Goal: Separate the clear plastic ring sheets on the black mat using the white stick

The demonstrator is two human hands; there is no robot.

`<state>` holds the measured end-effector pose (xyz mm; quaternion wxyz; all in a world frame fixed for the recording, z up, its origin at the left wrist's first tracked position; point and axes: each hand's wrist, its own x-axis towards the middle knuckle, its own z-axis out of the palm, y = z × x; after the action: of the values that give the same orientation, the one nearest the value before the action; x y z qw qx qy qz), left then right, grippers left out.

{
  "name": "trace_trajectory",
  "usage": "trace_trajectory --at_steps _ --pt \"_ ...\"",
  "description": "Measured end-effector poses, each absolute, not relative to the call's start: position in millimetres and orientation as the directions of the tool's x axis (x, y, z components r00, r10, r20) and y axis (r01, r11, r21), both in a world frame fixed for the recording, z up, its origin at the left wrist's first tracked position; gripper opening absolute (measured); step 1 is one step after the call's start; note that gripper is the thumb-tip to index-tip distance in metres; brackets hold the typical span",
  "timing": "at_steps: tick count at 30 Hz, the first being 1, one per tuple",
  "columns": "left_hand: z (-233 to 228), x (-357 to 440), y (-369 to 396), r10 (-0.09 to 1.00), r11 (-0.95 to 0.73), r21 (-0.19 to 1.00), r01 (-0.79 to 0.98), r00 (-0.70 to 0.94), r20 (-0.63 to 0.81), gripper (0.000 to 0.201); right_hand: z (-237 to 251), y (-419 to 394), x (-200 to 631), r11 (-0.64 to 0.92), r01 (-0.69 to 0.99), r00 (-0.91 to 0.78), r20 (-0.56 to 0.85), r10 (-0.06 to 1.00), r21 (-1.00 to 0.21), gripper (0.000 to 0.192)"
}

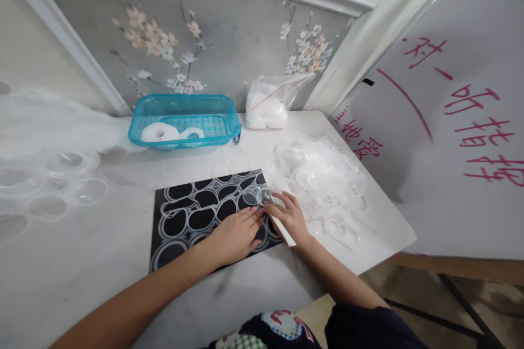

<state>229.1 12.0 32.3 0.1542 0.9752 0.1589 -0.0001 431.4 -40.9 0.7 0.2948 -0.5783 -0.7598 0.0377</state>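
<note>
A black board point(201, 218) printed with pale ring outlines lies before me on the white table. My left hand point(237, 233) rests on its right half, fingers stretched out and the thumb apart. Close beside it, my right hand point(290, 217) is closed around a thin white strip-like tool point(284, 230), which slants down toward me from under the fingers. Small transparent rings point(257, 197) lie on the board at the fingertips of both hands. What the right fingertips press on is partly hidden.
A blue plastic basket point(184, 99) holding white rings stands at the back. Beside it is a clear zip bag point(267, 112) with white contents. Clear plastic scraps point(323, 174) are heaped on the right, and white ring sheets point(49, 174) on the left. A whiteboard point(450, 202) leans at the right.
</note>
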Motion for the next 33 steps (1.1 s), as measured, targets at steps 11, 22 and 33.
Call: trace_trajectory --at_steps 11,22,33 --pt "46 234 23 0.335 -0.926 0.212 0.312 0.939 0.083 0.028 56 3 539 -0.183 0.673 0.615 0.404 0.677 -0.717 0.031" --pt "56 264 54 0.382 -0.918 0.067 0.39 0.918 -0.109 0.018 23 -15 541 -0.063 0.364 0.786 0.27 0.556 -0.929 0.04" --pt "84 295 52 0.445 -0.872 0.024 0.489 0.812 -0.378 0.04 15 -5 549 0.072 -0.039 0.858 0.004 0.513 -0.997 0.043"
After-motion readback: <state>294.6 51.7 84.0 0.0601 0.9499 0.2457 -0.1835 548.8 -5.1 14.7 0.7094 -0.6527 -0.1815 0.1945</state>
